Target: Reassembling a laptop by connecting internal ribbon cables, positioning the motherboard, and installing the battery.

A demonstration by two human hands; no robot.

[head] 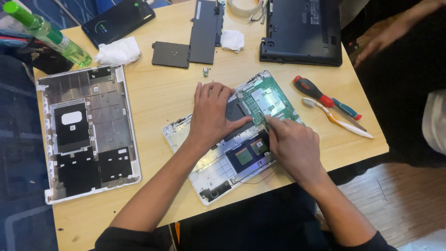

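Fingers of left hand (211,114) lie flat (spread) on opened laptop (241,139); right hand's (292,144) pinch circuit board (267,100).

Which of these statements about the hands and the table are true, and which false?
1. The left hand lies flat on the opened laptop. True.
2. The right hand holds the red screwdriver. False: it lies on the table, and the fingers touch the green board.
3. A green bottle lies at the far left. True.
4. The white cover lies right of the laptop. False: left.
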